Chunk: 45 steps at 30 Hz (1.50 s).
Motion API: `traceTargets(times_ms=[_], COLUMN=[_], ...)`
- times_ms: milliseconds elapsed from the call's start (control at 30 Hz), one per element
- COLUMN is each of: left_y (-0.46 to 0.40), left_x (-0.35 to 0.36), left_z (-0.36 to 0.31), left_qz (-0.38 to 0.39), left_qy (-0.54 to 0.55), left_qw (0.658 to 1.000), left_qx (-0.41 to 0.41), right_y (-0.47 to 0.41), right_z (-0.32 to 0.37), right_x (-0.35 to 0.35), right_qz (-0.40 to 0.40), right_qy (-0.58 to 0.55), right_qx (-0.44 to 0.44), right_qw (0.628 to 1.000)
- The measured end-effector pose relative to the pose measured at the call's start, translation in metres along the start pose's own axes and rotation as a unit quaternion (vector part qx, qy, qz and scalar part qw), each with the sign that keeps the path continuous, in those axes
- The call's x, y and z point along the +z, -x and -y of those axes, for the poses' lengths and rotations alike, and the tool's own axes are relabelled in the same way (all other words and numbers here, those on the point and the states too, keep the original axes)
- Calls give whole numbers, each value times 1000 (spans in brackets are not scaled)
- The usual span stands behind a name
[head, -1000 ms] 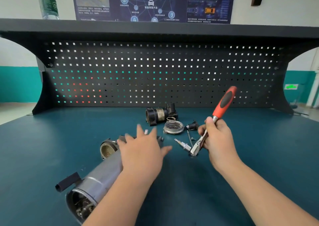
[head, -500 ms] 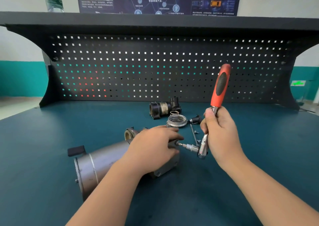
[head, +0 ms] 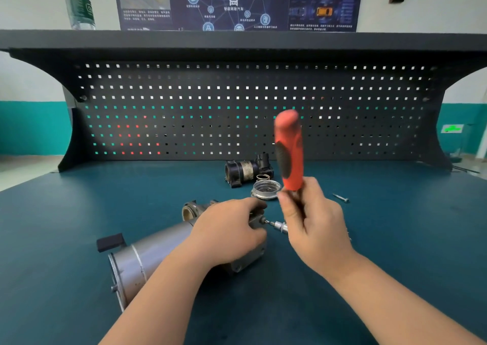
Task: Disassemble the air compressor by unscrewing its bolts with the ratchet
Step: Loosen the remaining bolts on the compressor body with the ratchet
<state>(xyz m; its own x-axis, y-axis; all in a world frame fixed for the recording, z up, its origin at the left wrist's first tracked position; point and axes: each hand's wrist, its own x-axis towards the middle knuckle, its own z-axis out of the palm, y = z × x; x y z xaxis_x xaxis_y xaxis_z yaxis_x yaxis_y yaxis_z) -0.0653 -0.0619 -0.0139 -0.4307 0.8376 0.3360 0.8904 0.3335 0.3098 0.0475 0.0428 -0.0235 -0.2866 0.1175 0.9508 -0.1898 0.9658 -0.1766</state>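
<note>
Compressor body point(head: 155, 255) lies on its side at left-centre of the bench point(head: 79, 212), left hand point(head: 226, 228) now curled over its right end and holding it down; half a second back the body sat much the same. Right hand point(head: 313, 226) grips the ratchet point(head: 288, 149), whose red handle has swung from leaning right to near upright, bit against a bolt at the body's end: loosening looks begun. Count: one ratchet, one black part point(head: 245, 172), one metal cap point(head: 266, 189), one loose bolt point(head: 340, 197).

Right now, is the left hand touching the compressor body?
Touching. The head view shows the left hand lying on the compressor body, fingers curled over its end near the ratchet bit.
</note>
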Motion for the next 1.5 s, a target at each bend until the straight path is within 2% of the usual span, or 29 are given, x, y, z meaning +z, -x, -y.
traceTargets(times_ms=[100, 233, 300, 333, 367, 400, 433, 500, 533, 633, 667, 733, 767, 800, 900, 1000, 1133, 1267, 1367, 1467, 1500], left_y=[1, 5, 8, 10, 12, 14, 15, 16, 16, 11, 9, 6, 4, 2, -2, -2, -3, -6, -7, -6, -5], left_x=[-1, -3, -1, 1, 3, 6, 10, 18, 22, 36, 39, 38, 38, 38, 40, 44, 48, 46, 47, 46, 45], left_z=[-3, -10, -21, -27, -36, -44, -50, -62, -65, -66, -65, -61, -59, -57, -53, -52, -50, -50, -51, -52, -52], left_qz=[-3, -5, -96, -168, -230, -261, -250, -161, -127, -89, -74, -41, -29, -19, 12, 15, -2, -12, -2, 3, -2], left_qy=[-17, 58, 107, 142, 202, 294, 409, 591, 629, 663, 687, 757, 782, 795, 804, 797, 798, 805, 805, 794, 766], left_qw=[1000, 996, 987, 975, 950, 909, 854, 737, 704, 656, 623, 534, 504, 491, 493, 495, 472, 469, 481, 499, 538], left_qx=[22, 66, 66, 14, -62, -141, -203, -286, -306, -350, -367, -373, -366, -357, -333, -346, -374, -362, -348, -348, -351], right_y=[1, 3, 4, 4, 4, 3, 2, 0, -1, -2, -2, -2, -2, -2, -1, -1, -3, -10, -11, -9, -8], right_z=[-1, -4, -6, -6, -6, -6, -5, -5, -6, -11, -12, -12, -12, -12, -10, -9, -17, -28, -34, -33, -32], right_x=[-1, 3, 4, 4, 4, 4, 4, 4, 4, 2, 2, 3, 3, 4, 4, 4, 7, 3, 0, 3, 4], right_qz=[22, 34, 52, 63, 71, 74, 71, 64, 65, 78, 82, 84, 84, 85, 93, 82, 60, -14, -30, -19, -14], right_qy=[-8, -44, -66, -67, -64, -58, -52, -43, -43, -50, -54, -64, -66, -67, -69, -45, -46, -71, -104, -92, -87], right_qx=[-59, 10, 38, 39, 37, 37, 36, 32, 31, 24, 20, 14, 13, 13, 12, 27, 191, 335, 390, 382, 371], right_qw=[998, 998, 996, 995, 995, 995, 995, 997, 996, 995, 995, 994, 994, 994, 993, 995, 979, 939, 914, 919, 924])
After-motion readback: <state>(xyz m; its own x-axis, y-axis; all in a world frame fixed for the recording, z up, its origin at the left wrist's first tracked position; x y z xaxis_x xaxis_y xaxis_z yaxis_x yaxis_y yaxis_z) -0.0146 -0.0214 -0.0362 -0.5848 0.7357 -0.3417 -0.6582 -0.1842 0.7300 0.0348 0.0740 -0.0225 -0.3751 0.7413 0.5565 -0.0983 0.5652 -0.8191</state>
